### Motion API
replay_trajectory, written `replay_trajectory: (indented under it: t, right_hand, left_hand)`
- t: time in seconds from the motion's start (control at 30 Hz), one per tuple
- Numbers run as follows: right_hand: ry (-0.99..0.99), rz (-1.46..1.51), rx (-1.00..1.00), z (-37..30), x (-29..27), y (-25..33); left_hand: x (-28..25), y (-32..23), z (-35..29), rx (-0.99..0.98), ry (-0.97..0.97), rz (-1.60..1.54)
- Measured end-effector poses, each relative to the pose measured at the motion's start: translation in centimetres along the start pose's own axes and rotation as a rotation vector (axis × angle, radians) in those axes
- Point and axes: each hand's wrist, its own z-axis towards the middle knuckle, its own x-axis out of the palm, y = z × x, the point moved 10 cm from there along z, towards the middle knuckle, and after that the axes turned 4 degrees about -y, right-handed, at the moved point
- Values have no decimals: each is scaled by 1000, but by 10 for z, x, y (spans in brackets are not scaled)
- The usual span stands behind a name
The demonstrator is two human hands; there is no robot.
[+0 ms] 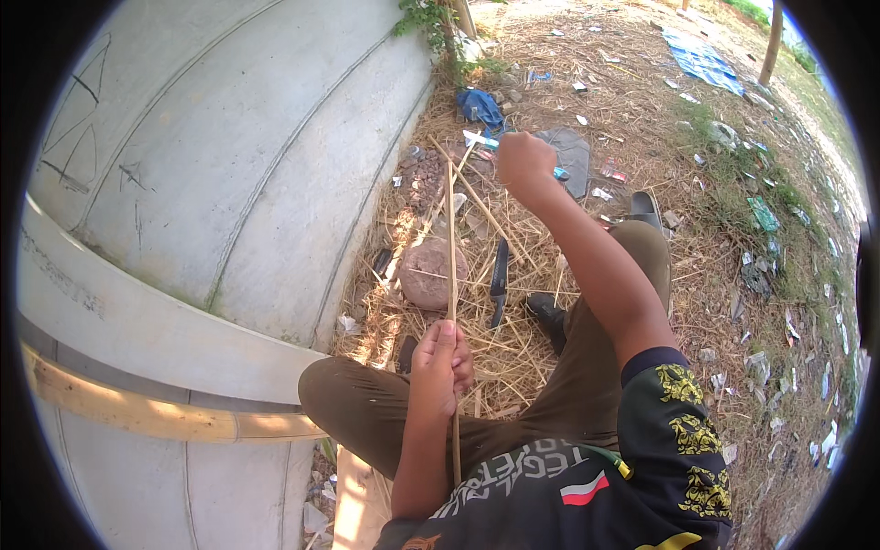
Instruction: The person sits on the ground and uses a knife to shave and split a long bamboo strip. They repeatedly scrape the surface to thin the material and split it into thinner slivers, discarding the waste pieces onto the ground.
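One stick, still unfinished I'd judge, crosses the stone, left hand gripping it; right hand beyond, curled, contents unclear.

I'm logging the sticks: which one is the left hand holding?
The long stick crossing in front of the round stone: the left hand grips it, whereas the slanting stick near the dark knife is unheld.
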Motion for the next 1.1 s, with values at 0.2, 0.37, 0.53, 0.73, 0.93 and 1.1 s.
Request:
replay_trajectory:
  t: [0.2,0.37,0.53,0.73,0.93,1.1]
  right_hand:
    - [30,289,163,5,-42,-52]
    - [126,136,-438,-92,-27,68]
    - [46,76,-691,-135,-3,111]
    - [-51,62,-591,-122,-7,112]
    - [-116,18,-382,-58,-5,70]
    - [-18,-10,-75,-7,-5,0]
  left_hand:
    - [-9,-4,3,-36,-7,-67]
    - [-14,-2,7,-38,-10,-20]
    - [-26,-11,11,36,-106,78]
    - [-25,-3,8,5,-102,23]
    - [-13,12,8,-59,-124,51]
    - [11,8,-15,-31,-27,124]
